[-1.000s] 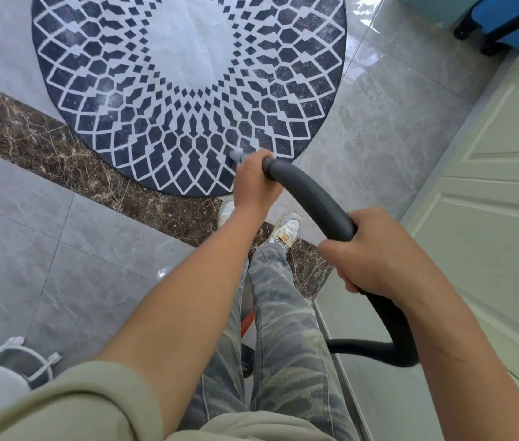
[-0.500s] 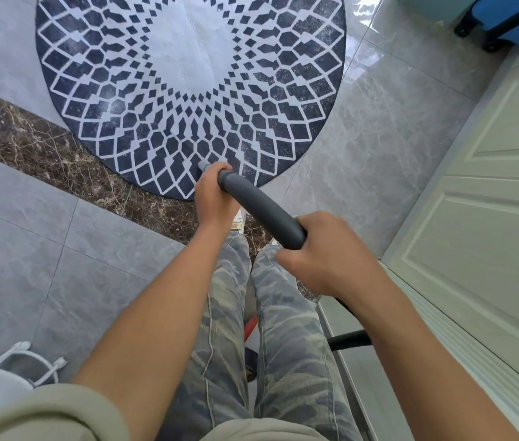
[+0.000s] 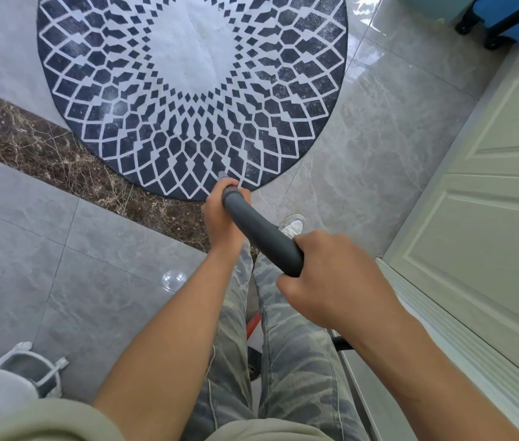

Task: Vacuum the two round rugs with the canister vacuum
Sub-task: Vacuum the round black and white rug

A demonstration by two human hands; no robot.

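A round rug [image 3: 188, 90] with a dark blue and white diamond pattern lies on the grey tiled floor ahead of me. I hold the grey vacuum hose [image 3: 261, 233] with both hands. My left hand [image 3: 223, 214] grips its front end just over the rug's near edge. My right hand [image 3: 331, 278] grips the hose further back, close to my body. Only a small grey tip shows past my left fingers; the nozzle is hidden. A red and black part of the vacuum [image 3: 253, 326] shows between my legs. Only one rug is in view.
A pale green panelled door [image 3: 490, 202] runs along the right. A blue wheeled suitcase [image 3: 512, 17] stands at the top right. A white stand-like object [image 3: 13, 377] sits at the bottom left. A brown marble strip [image 3: 45, 154] crosses the floor under the rug's edge.
My hands and the hose swung left half a second ago and have come back right. The hose end now sits over the rug's near edge, and my right foot has stepped forward.
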